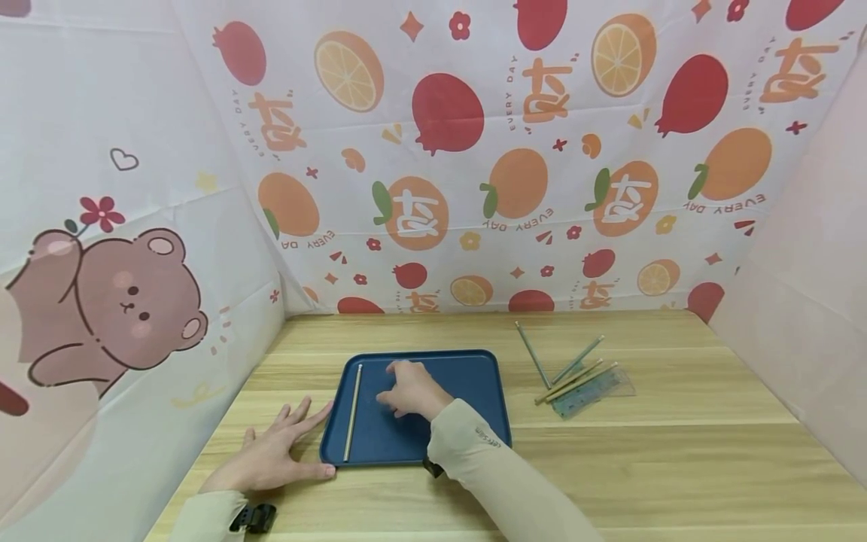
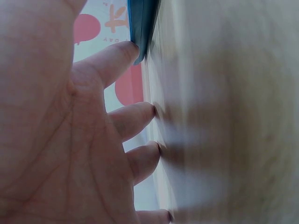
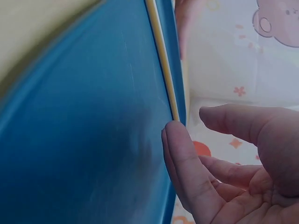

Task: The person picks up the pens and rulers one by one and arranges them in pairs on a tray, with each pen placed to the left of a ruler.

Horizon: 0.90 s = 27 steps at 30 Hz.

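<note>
A dark blue tray (image 1: 474, 373) lies on the wooden table (image 1: 677, 452). One thin pale-yellow pencil (image 1: 352, 410) lies along the tray's left side. My left hand (image 1: 284, 444) rests flat on the table left of the tray, fingers straight, its thumb against the tray's front-left rim (image 2: 141, 23). My right hand (image 1: 409, 389) hovers low over the middle of the tray with relaxed fingers and holds nothing. In the right wrist view the fingertips (image 3: 180, 140) are beside the end of the pencil (image 3: 162, 60) on the tray (image 3: 88, 140).
Several thin pencils (image 1: 565, 369) and a clear ruler (image 1: 592, 393) lie on the table right of the tray. Printed cloth walls (image 1: 474, 165) enclose the table at the back and on both sides.
</note>
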Motion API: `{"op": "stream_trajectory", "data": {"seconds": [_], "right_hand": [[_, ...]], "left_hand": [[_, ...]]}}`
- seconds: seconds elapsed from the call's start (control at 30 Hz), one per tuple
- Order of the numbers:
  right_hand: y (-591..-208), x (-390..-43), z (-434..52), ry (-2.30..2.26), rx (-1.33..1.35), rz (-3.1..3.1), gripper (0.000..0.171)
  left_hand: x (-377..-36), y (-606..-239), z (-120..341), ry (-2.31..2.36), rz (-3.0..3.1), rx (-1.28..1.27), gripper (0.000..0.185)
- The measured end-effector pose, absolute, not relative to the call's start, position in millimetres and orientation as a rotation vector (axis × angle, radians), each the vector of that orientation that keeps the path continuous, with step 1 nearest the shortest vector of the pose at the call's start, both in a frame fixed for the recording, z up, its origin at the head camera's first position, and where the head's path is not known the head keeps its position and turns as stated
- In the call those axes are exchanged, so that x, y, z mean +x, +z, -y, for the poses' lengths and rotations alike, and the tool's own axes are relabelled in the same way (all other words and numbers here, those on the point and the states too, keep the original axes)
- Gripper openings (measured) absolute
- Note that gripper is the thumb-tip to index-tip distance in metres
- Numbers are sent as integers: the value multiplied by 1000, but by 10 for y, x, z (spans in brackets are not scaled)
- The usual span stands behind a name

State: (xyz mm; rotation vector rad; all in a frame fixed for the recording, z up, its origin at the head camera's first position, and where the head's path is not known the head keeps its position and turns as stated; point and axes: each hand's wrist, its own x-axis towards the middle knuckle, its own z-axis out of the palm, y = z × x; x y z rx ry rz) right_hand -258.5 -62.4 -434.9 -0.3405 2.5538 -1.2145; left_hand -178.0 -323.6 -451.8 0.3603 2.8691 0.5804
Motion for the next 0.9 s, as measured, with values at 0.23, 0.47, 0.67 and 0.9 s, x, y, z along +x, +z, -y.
{"op": "stream_trajectory", "data": {"seconds": [0.23, 0.47, 0.67, 0.9], "right_hand": [[-4307, -2594, 395, -1218, -382, -2572, 61], [-4264, -2576, 161, -1265, -354, -2573, 60], [-4242, -2597, -1, -1292, -341, -2571, 62], [-4248, -2599, -170, -1299, -354, -2572, 61]], "left_hand": [[-1767, -4528, 3245, 580, -2879, 377, 108], [-1766, -4541, 3251, 575, -2884, 385, 108], [-1768, -4538, 3254, 583, -2877, 375, 108], [-1762, -4523, 3240, 587, -2881, 375, 108]]}}
